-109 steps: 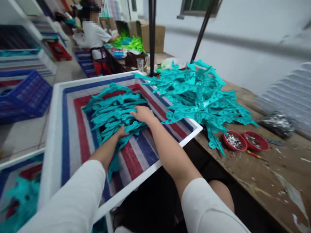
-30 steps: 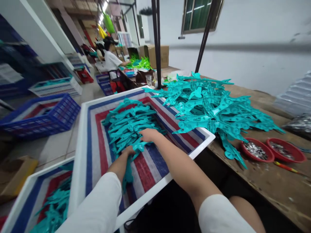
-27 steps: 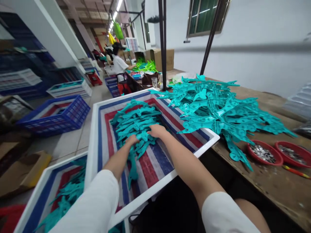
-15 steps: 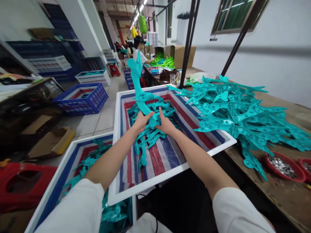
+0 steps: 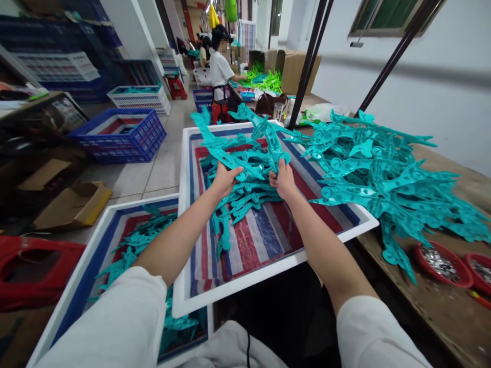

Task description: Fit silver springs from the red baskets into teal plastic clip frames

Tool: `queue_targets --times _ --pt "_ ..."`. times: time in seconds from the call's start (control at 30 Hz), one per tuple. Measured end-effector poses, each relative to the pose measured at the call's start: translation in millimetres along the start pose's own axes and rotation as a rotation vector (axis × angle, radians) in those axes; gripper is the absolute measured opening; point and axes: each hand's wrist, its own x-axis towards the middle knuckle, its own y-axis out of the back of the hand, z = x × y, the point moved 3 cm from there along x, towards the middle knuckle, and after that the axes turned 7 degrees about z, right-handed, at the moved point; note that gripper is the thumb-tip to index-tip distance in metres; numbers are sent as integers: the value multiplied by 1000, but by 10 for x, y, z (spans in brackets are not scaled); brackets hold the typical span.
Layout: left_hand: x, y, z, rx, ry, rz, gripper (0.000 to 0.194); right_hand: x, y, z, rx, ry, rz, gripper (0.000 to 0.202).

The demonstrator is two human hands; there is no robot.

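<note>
One teal part [image 5: 218, 149] is pinched in the left hand [image 5: 224, 181], its long axis running far-left; a second part [image 5: 272, 145] is gripped in the right hand [image 5: 284, 180], leaning far-left. Both are held above the stack [image 5: 251, 197] in the crate [image 5: 245, 281]; the heap [image 5: 370, 166] at right is nearer the right hand. The gripped ends are partly hidden; whether the second is single cannot be told.

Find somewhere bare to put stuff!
Bare: striped lining between stacked teal plastic pieces and the upper white tray's near rim; grey floor tiles between that tray and the blue plastic crate. Crowded: around both hands, under the jagged teal heap.
</note>
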Motion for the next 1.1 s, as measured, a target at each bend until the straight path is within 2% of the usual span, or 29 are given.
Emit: queue_targets --times 0.07,0.13,0.2,0.27,0.33,0.37,0.4,0.47,0.53,0.6,0.7,0.77,0.83,0.9,0.97,1.03,1.1 --pt "52 71 44 -61 -143 181 100 110 88 -67 152 -57 37 53" --pt "56 126 28 -117 -257 307 91 202 179 -169 220 -14 97 54" --pt "21 147 -117 -42 -243 353 76 237 209 -233 191 -26 39 68" --pt "-34 124 -398 252 -103 309 65 181 177 -209 50 -161 -114 90" --pt "-67 94 -739 592 65 215 68 58 146 -132 -157 -294 -223 110" --pt "-54 86 -891 721 129 171 70 -2 141 -100 -270 -308 -242 113" --pt "-9 87 -1013 809 169 138 69 -48 142 -79 -391 -279 -247 109" --pt "180 123 -1150 937 180 106 57 -88 153 -72 -645 -144 -255 85" --pt "455 216 -1165 1052 118 104 47 -73 171 -95 -856 -24 -294 59" --pt "719 362 -1131 1143 48 127 42 -41 188 -139 -1006 27 -352 45" --pt "948 606 -1141 1272 63 161 57 -48 165 -261 -1169 107 -380 33" --pt "1008 727 -1202 1353 148 175 75 -97 94 -327 -1252 145 -389 34" --pt "1060 778 -1267 1411 242 183 82 -139 11 -330 -1304 122 -412 45" --pt "1143 744 -1290 1432 308 189 75 -144 -23 -279 -1337 85 -437 62" --pt "1262 648 -1230 1395 356 176 67 -112 26 -199 -1349 36 -447 77" --pt "1383 531 -1068 1287 420 128 63 -64 122 -108 -1338 -31 -459 83" --pt "1441 393 -801 1127 448 54 59 -33 186 -17 -1298 -72 -481 83"
